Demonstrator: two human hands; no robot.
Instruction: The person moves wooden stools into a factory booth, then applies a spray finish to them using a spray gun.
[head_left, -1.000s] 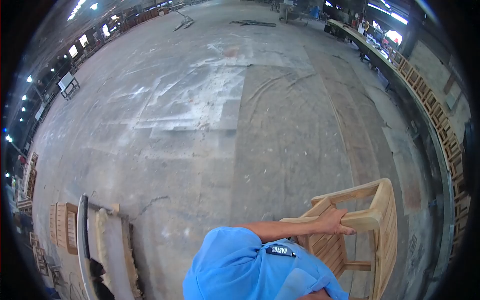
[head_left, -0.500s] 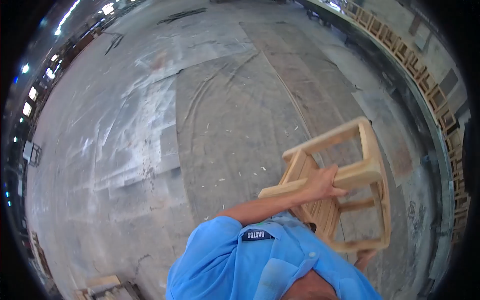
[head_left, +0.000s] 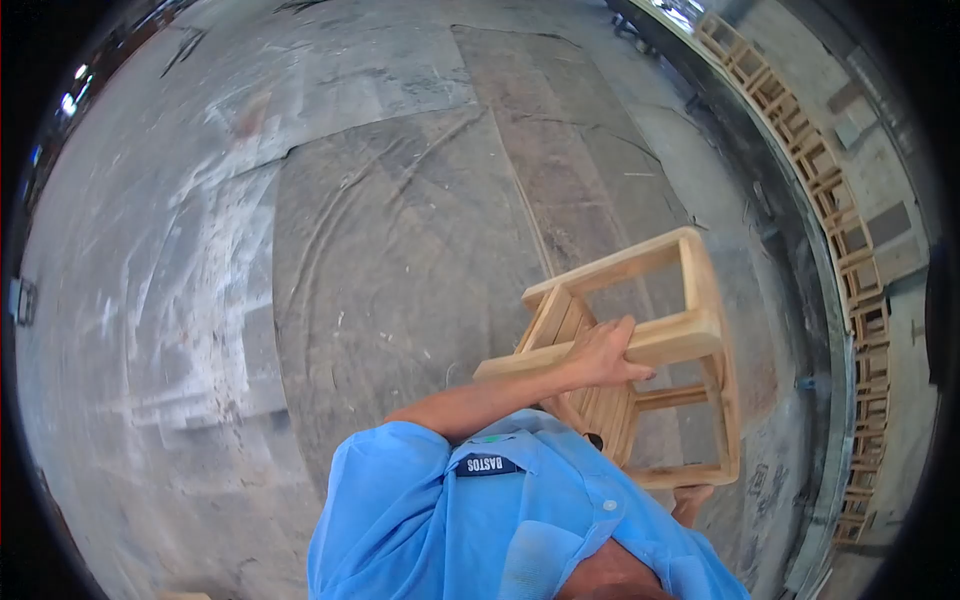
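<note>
A light wooden chair (head_left: 700, 335) with a slatted seat and open side frames is held tilted at the right side of my body. My left hand (head_left: 603, 355) is closed round its upper rail, with the thumb and fingers on either side of the wood. Below the chair's lower rail shows part of my right hand (head_left: 690, 500), held against the frame; most of its fingers are hidden behind the wood. The slats lie close against my blue shirt.
A long row of similar wooden frames (head_left: 825, 190) runs along the right, beyond a dark raised edge (head_left: 790, 240). Grey sheets (head_left: 380, 250) with creases and small scraps cover the floor ahead. A small pale object (head_left: 22, 300) stands at the far left.
The chair and both hands have shifted slightly left in view, with the grip kept. The floor and the row of frames have also slid left as the view turned.
</note>
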